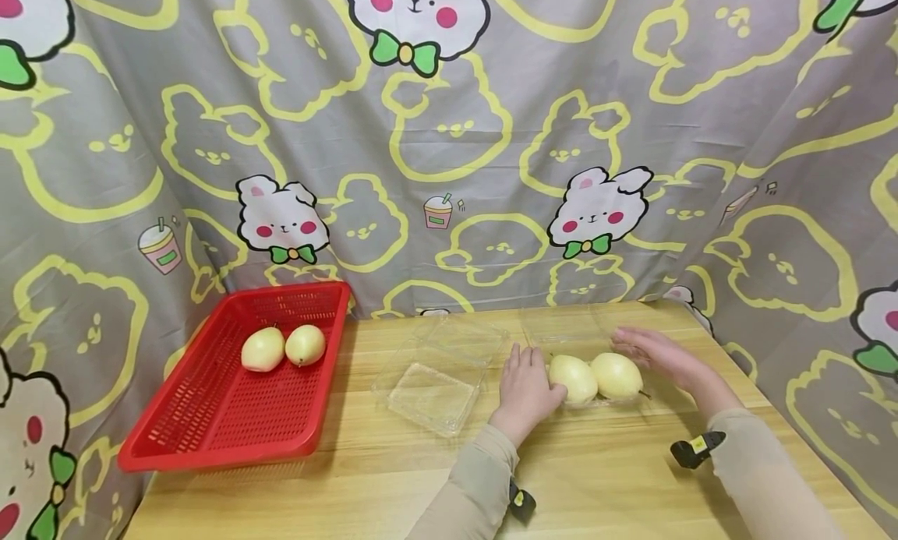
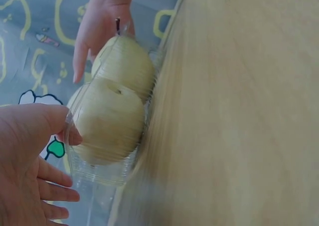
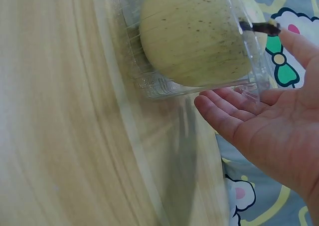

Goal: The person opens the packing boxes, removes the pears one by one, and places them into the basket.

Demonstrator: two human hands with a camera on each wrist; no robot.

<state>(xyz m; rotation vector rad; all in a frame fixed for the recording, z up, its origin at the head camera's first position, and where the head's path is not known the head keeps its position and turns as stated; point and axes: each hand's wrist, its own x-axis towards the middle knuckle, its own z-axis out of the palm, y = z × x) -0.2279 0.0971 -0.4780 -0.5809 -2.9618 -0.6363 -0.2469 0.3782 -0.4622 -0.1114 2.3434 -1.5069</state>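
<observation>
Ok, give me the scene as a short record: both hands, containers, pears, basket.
Left hand: at the left end of the filled container
Right hand: beside its right end, contact unclear
Contents: two pears, side by side
Lid: open
Red basket: two more pears inside
Other container: clear plastic, between red basket and left hand

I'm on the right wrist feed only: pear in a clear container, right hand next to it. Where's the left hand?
Observer: Left hand is at the opposite end of the filled container from the right hand.
Operator: Any other container around?
Observer: Yes, a spare clear container on the table, left of the left hand in the head view.
Operator: More pears elsewhere?
Observer: Two loose pears in the red basket, farther left.
</observation>
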